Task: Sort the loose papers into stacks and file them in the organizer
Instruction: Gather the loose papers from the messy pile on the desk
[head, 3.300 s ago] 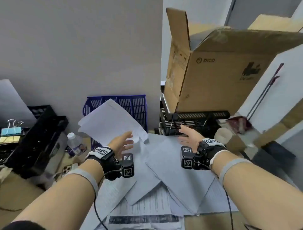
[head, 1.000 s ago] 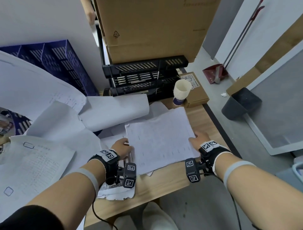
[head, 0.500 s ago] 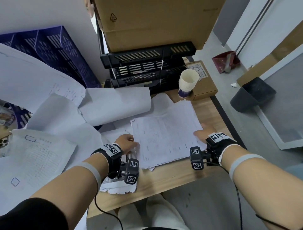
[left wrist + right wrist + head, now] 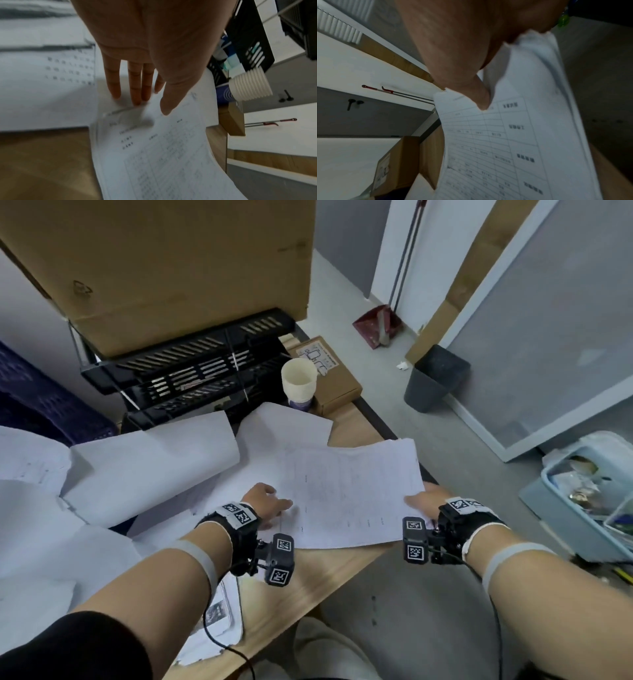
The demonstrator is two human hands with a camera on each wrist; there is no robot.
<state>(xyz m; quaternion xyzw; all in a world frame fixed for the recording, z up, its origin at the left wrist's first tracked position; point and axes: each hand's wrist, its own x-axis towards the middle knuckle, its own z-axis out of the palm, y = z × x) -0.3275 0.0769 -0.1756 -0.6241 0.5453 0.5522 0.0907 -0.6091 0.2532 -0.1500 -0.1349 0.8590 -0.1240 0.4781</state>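
Print on the paper stack point(image 4: 346, 491) is too blurred to read; right hand point(image 4: 424, 499) pinches its edge past the counter point(image 4: 305, 583) rim, left hand point(image 4: 265, 501) presses flat, fingers straight.

Black wrist straps with square-coded white tags, black marker cubes, grey forearm bands, one black sleeve point(image 4: 68, 648).

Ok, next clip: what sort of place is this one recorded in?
Most likely an office or back-room workspace. A wooden desk is strewn with printed forms, a black stacked paper organizer sits at its back under a cardboard box, and a dustpan and bin stand on the floor.
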